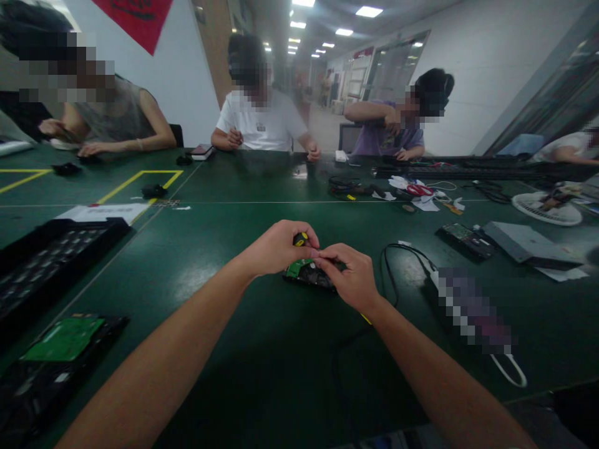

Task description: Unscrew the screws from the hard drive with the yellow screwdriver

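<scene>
A small hard drive [309, 274] with a green circuit board lies on the dark green table in front of me, partly covered by my hands. My left hand [283, 246] is curled above it, holding a screwdriver [300, 239] whose black and yellow handle shows between the fingers. My right hand [353, 274] reaches over the drive's right side. Its thumb and forefinger are pinched together, meeting the left fingertips; whatever lies between them is too small to make out.
Another drive with a green board [65, 340] lies at lower left, near a black tray [56, 262]. A white-edged device on a cable [472, 305], a metal box [531, 243] and another drive [465, 241] are on the right. Several people sit across the table.
</scene>
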Motion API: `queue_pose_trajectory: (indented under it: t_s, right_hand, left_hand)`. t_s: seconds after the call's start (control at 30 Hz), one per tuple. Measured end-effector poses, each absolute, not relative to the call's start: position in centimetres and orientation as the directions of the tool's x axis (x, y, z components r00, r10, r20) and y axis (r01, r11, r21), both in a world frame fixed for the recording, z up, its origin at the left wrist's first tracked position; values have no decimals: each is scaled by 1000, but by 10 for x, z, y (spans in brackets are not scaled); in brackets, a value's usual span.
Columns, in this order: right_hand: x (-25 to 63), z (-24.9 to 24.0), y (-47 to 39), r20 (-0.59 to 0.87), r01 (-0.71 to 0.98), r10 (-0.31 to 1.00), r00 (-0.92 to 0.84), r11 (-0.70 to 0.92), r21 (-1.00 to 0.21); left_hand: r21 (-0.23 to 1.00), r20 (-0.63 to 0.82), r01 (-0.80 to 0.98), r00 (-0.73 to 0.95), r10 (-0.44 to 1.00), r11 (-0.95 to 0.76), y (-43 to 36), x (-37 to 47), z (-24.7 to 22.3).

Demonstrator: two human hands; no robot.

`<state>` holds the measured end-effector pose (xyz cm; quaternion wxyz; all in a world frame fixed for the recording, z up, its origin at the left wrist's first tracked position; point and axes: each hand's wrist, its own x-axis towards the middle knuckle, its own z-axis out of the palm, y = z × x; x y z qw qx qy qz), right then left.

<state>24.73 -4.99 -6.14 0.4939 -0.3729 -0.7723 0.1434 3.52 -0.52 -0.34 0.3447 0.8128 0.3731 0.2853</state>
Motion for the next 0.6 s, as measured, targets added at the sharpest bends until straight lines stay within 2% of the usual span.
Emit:
queue_pose_trajectory:
  t_s: [0.27, 0.6]
  right_hand:
    - [248, -77, -59, 627, 384, 719, -298, 692, -611]
    - [244, -79, -66, 554, 420, 762, -335, 648, -636]
  left_hand:
    - [835, 45, 434, 557, 829, -337, -13, 28, -17]
    - [855, -69, 438, 628, 775, -278, -13, 21, -19]
